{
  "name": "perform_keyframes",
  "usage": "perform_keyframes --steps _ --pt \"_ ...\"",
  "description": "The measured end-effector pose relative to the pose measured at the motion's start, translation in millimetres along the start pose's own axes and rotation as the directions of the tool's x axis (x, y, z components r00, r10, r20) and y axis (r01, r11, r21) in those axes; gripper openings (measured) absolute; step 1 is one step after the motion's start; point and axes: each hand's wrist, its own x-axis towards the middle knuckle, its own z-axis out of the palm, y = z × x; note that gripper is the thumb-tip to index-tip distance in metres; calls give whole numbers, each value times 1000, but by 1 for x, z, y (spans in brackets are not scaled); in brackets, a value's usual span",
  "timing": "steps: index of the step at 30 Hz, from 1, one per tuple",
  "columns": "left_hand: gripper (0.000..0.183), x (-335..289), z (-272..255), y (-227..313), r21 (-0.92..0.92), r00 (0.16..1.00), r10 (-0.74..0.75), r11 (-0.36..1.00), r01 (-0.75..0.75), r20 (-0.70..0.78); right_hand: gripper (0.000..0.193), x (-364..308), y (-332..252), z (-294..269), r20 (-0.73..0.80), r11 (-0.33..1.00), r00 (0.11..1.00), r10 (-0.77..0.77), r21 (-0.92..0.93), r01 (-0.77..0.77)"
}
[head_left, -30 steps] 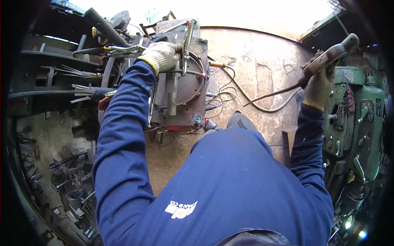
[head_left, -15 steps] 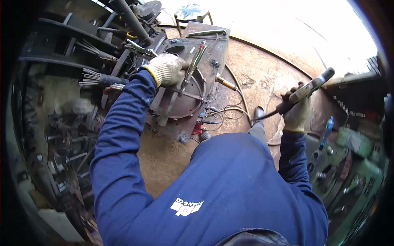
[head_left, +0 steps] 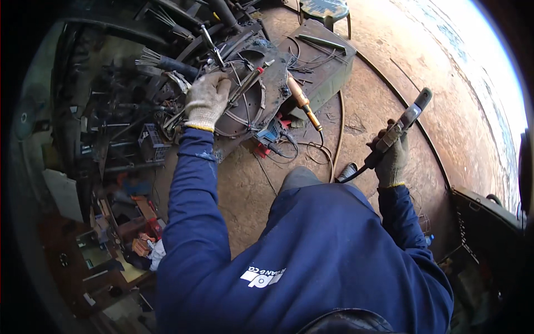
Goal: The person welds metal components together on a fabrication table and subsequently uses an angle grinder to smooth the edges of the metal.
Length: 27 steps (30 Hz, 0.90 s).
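Brown, scuffed shop floor, one stool past the steel surface. My right hand is wrapped round one welding rod holder, its long axis slanting forward and right, away from the round steel piece. That one's forward-left of the holder, and my left hand is way nearer, just beside it. Fingers curled by a locking clamp, can't tell if they're gripping. Count: two clamps with the second clamp, one copper-coloured tool.
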Motion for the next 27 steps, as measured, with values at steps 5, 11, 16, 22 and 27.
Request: perform_keyframes --steps 5,11,16,22,27 --pt "44 -13 5 18 16 973 -229 973 228 43 38 46 -19 47 256 999 966 -39 31 32" --pt "47 1 12 28 57 946 -324 945 322 21 43 75 -14 102 346 984 938 29 -175 34" --pt "58 33 7 32 206 844 -415 909 364 340 54 99 7 129 426 959 889 165 -281 -43" --pt "60 42 9 37 312 740 -551 833 458 385 44 146 29 144 503 908 775 382 -362 -212" --pt "53 47 15 48 291 739 -621 781 553 263 60 198 47 132 475 812 677 562 -474 -340"
